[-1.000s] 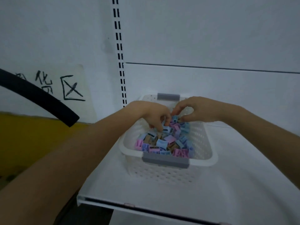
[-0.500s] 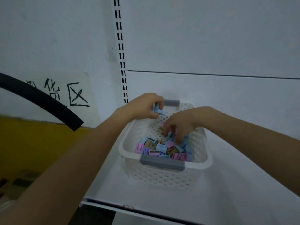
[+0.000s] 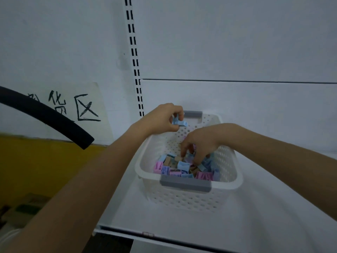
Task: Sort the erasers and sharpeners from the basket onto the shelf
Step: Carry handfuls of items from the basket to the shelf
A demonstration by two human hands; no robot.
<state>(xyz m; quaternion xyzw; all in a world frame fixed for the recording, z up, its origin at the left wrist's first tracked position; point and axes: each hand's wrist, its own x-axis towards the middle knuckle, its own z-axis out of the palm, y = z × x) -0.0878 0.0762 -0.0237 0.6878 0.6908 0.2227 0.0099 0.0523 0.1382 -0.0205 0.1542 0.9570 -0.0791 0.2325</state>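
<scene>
Left hand is pinching a blue piece for shelving, basket below its fingers, while right hand is digging through the pile, grip unclear.

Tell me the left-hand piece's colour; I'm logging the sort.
Light blue piece, pinched by the left hand; head view.

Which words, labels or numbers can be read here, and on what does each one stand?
"货区": handwritten on the paper sign on the wall.
One character before it: half hidden by the black tube, unreadable.
The basket and the small pieces in it: no readable text.
</scene>
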